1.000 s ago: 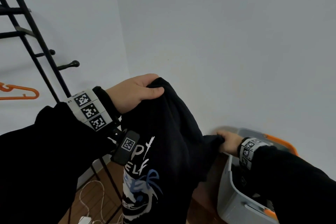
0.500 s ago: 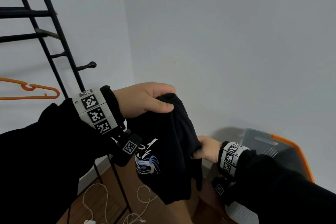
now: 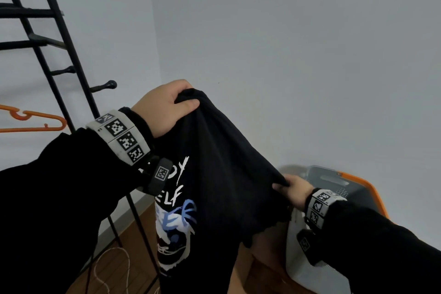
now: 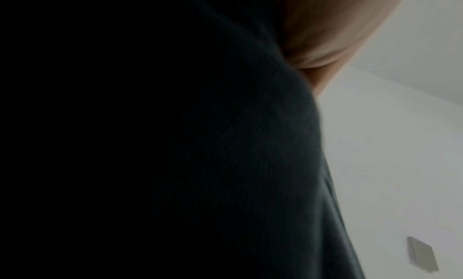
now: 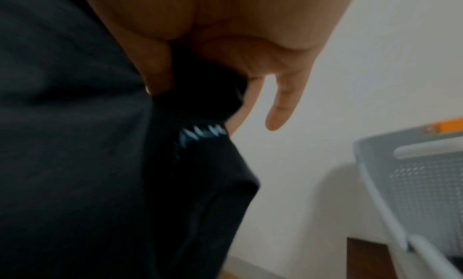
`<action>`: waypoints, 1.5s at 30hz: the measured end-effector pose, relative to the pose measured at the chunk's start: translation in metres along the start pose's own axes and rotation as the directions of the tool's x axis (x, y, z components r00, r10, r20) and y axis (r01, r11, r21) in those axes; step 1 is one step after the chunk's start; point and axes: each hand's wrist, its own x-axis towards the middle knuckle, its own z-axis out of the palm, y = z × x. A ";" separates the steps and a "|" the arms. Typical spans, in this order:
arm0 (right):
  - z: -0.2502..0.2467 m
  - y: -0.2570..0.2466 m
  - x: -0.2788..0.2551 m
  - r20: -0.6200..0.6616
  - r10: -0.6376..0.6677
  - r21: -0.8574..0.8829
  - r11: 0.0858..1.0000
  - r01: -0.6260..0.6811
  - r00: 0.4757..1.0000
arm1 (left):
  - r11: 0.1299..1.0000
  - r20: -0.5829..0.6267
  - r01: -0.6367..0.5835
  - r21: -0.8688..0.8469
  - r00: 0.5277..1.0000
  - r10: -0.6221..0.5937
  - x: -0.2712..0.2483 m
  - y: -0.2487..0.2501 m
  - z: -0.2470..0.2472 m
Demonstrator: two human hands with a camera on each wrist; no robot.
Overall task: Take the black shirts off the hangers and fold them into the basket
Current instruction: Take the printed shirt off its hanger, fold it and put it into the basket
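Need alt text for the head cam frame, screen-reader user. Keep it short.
Two hands hold a black shirt with white and blue print up in the air: the left hand grips its top, the right hand pinches a lower edge. A grey basket with an orange rim sits behind the right hand; a black rack and an orange hanger stand at left.

shirt (image 3: 222, 174): 1 | hanger (image 3: 33, 122): 1 | basket (image 3: 358, 188): 1 | rack (image 3: 59, 55): 1

My head camera looks forward and down across both arms toward a white corner. Each wrist camera sits very close against the black cotton shirt (image 3: 222, 174), shared by all views.
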 end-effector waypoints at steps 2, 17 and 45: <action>-0.020 0.005 -0.007 -0.102 0.013 0.038 0.999 -0.009 0.995 | 0.998 -0.026 0.001 0.064 1.000 0.001 0.007 -0.003 0.005; -0.121 0.068 -0.008 -0.352 0.040 -0.003 0.999 -0.043 0.935 | 0.988 -0.120 -0.080 0.134 0.988 0.096 0.072 0.064 0.059; -0.283 0.234 0.031 -0.359 0.262 0.139 0.964 -0.226 0.896 | 0.942 -0.010 -0.130 0.311 0.990 0.140 0.139 0.259 0.241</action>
